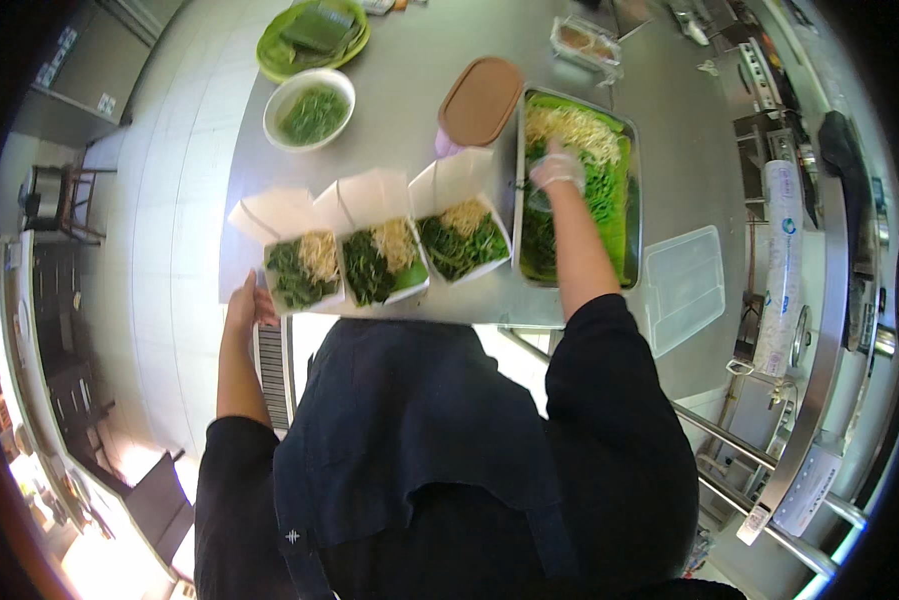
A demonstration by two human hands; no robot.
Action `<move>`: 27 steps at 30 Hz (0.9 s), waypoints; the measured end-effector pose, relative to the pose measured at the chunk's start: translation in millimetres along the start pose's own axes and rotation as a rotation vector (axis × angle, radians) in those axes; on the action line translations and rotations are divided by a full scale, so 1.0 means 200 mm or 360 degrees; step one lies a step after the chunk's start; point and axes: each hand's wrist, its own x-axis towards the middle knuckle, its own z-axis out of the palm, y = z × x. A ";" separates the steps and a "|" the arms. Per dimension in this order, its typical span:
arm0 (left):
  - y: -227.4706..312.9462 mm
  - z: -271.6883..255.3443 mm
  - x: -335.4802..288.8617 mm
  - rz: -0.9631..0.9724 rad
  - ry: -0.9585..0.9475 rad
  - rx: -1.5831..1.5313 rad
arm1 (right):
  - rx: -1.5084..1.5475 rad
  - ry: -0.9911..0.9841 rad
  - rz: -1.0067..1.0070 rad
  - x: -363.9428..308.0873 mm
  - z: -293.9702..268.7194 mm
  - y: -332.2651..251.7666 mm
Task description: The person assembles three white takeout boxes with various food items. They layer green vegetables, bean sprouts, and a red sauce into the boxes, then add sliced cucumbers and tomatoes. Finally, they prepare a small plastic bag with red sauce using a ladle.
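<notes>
Three open white paper food boxes stand in a row at the table's near edge: the left box (305, 272), the middle box (381, 262) and the right box (463, 240). Each holds dark leafy greens and pale bean sprouts. My left hand (256, 300) is at the table edge beside the left box, thumb apart from the fingers. My right hand (557, 170), in a clear plastic glove, reaches into a metal tray (636, 200). Its fingertips are down among bean sprouts (594, 135) and chopped green vegetables (601, 190); what they grip is hidden.
A white bowl (269, 118) of shredded greens and a green plate (269, 62) of leaves stand at the far left. Beyond the boxes lies a brown lid (481, 100). A clear plastic lid (685, 285) is right of the tray; a clear container (585, 45) sits farther back.
</notes>
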 end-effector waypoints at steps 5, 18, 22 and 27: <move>0.04 0.02 -0.02 -0.0091 -0.0038 0.0028 | -0.0025 -0.0028 -0.0025 0.04 -0.04 0.00; 0.05 0.01 -0.05 -0.0070 -0.0072 0.0053 | 0.1151 0.0568 -0.0097 0.01 0.03 0.47; 0.07 0.03 -0.07 -0.0055 -0.0086 0.0052 | 0.2631 0.0104 0.0382 0.01 0.09 0.48; 0.05 0.01 -0.04 -0.0121 -0.0110 0.0045 | 0.2829 -0.0234 0.0138 -0.13 0.02 0.48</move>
